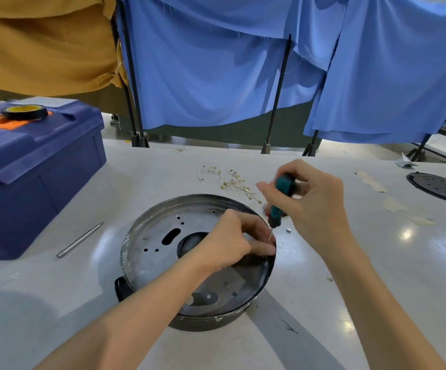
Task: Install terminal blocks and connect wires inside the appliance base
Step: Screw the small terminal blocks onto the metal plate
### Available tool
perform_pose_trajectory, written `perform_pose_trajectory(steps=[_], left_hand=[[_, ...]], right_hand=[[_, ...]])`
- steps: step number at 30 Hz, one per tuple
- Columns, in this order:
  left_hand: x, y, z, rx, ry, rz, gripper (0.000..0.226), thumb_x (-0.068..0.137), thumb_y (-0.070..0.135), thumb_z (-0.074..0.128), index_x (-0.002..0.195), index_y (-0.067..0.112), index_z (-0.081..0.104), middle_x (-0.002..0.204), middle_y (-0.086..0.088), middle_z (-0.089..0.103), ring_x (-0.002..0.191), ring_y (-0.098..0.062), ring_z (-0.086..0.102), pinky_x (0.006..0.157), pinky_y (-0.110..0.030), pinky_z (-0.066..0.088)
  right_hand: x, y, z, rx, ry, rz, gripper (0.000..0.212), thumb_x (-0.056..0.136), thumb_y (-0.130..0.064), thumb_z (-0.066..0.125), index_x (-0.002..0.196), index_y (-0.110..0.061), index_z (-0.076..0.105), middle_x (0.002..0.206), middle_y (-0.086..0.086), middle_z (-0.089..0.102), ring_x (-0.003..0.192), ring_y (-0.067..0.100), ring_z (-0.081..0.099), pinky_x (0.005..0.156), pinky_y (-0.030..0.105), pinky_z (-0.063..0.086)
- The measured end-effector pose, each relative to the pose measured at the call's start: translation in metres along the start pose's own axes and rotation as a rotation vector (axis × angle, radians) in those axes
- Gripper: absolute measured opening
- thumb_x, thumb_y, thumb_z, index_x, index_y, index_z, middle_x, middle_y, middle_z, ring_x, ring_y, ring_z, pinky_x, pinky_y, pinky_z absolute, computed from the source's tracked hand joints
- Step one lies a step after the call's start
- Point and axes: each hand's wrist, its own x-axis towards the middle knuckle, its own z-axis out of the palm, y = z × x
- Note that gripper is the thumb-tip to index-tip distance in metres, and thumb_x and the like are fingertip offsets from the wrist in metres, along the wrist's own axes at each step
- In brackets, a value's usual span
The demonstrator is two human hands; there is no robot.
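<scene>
A round metal appliance base (pixel 160 244) with several holes and a dark centre opening sits on the white table. My left hand (pixel 232 240) reaches over its right inner rim, fingers curled and pinching something small that the hand hides. My right hand (pixel 309 198) grips the teal handle of a screwdriver (pixel 280 201). Its thin shaft points down to the spot beside my left fingertips. A bunch of pale wires with brass terminals (pixel 232 181) lies on the table just behind the base.
A blue toolbox (pixel 32 172) with a tape roll (pixel 25 112) on its lid stands at the left. A metal rod (pixel 80 239) lies left of the base. A black round cover (pixel 440 186) sits at the far right. A small metal part (pixel 288 231) lies by the base.
</scene>
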Motion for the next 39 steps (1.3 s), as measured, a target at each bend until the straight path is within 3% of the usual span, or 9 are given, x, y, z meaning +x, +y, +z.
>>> perform_pose_trajectory(steps=[5, 10, 18, 21, 24, 29, 33, 37, 39], left_hand=[[0.001, 0.002, 0.002, -0.184, -0.004, -0.002, 0.006, 0.080, -0.003, 0.072, 0.079, -0.003, 0.066, 0.068, -0.001, 0.068, 0.071, -0.014, 0.067, 0.073, -0.026, 0.057], [-0.001, 0.002, 0.000, -0.208, 0.018, -0.008, 0.006, 0.083, -0.012, 0.065, 0.082, -0.007, 0.062, 0.063, 0.003, 0.065, 0.065, -0.013, 0.066, 0.069, -0.025, 0.057], [0.001, 0.006, 0.003, -0.211, 0.030, -0.037, 0.009, 0.080, -0.005, 0.071, 0.076, 0.002, 0.067, 0.074, -0.006, 0.068, 0.069, -0.016, 0.067, 0.072, -0.024, 0.057], [0.001, 0.004, 0.003, -0.239, 0.020, -0.037, 0.004, 0.083, -0.011, 0.065, 0.082, -0.010, 0.061, 0.073, -0.010, 0.065, 0.067, -0.017, 0.065, 0.073, -0.031, 0.059], [0.000, 0.002, 0.001, -0.230, 0.011, -0.033, 0.007, 0.086, -0.009, 0.062, 0.089, -0.015, 0.060, 0.072, -0.005, 0.067, 0.070, -0.016, 0.066, 0.077, -0.032, 0.059], [0.002, 0.005, 0.001, -0.105, 0.045, -0.032, 0.005, 0.079, 0.006, 0.076, 0.083, 0.006, 0.072, 0.076, -0.003, 0.069, 0.077, -0.010, 0.064, 0.082, -0.025, 0.056], [0.004, 0.004, 0.002, -0.139, 0.048, -0.020, 0.005, 0.080, -0.007, 0.070, 0.081, -0.003, 0.068, 0.068, -0.004, 0.066, 0.067, -0.012, 0.064, 0.069, -0.023, 0.057], [0.003, 0.003, 0.000, -0.132, 0.052, -0.015, 0.006, 0.082, -0.011, 0.066, 0.088, -0.012, 0.066, 0.068, -0.003, 0.067, 0.063, -0.008, 0.065, 0.065, -0.018, 0.053], [0.003, 0.004, -0.001, -0.128, 0.035, -0.024, 0.005, 0.083, -0.012, 0.064, 0.085, -0.008, 0.067, 0.064, 0.006, 0.069, 0.065, -0.007, 0.067, 0.066, -0.018, 0.054]], right_hand=[[-0.004, -0.006, 0.005, -0.165, 0.064, -0.069, 0.043, 0.078, -0.047, 0.070, 0.080, -0.005, 0.063, 0.065, 0.005, 0.060, 0.062, 0.026, 0.060, 0.062, 0.043, 0.054], [0.004, -0.008, -0.006, 0.190, -0.254, 0.034, 0.021, 0.094, -0.017, 0.062, 0.112, -0.014, 0.071, 0.101, -0.003, 0.074, 0.088, 0.009, 0.073, 0.080, 0.025, 0.059], [-0.005, -0.001, 0.010, -0.204, 0.167, -0.045, 0.043, 0.074, -0.047, 0.074, 0.075, -0.008, 0.059, 0.061, 0.000, 0.057, 0.059, 0.020, 0.056, 0.059, 0.036, 0.054], [-0.002, -0.003, 0.003, -0.088, -0.029, 0.001, 0.036, 0.079, -0.053, 0.066, 0.083, -0.017, 0.069, 0.072, -0.001, 0.069, 0.067, 0.018, 0.066, 0.066, 0.038, 0.057], [0.002, -0.001, -0.006, 0.151, -0.239, 0.034, 0.028, 0.091, -0.025, 0.064, 0.119, -0.024, 0.066, 0.103, -0.009, 0.072, 0.085, 0.008, 0.073, 0.078, 0.021, 0.058], [0.002, 0.001, -0.001, -0.054, 0.009, 0.002, 0.036, 0.071, -0.046, 0.073, 0.087, -0.014, 0.065, 0.074, -0.004, 0.066, 0.066, 0.011, 0.066, 0.063, 0.018, 0.057], [-0.001, 0.000, 0.004, -0.239, 0.053, -0.016, 0.048, 0.073, -0.059, 0.067, 0.079, -0.011, 0.063, 0.066, 0.003, 0.063, 0.063, 0.024, 0.061, 0.061, 0.037, 0.055], [0.003, -0.001, -0.007, 0.126, -0.193, 0.061, 0.033, 0.090, -0.027, 0.065, 0.122, -0.021, 0.065, 0.105, -0.010, 0.072, 0.087, 0.009, 0.072, 0.079, 0.024, 0.059], [0.004, 0.000, -0.010, 0.181, -0.218, 0.044, 0.030, 0.088, -0.020, 0.067, 0.117, -0.015, 0.067, 0.102, -0.006, 0.073, 0.084, 0.006, 0.073, 0.078, 0.022, 0.059]])
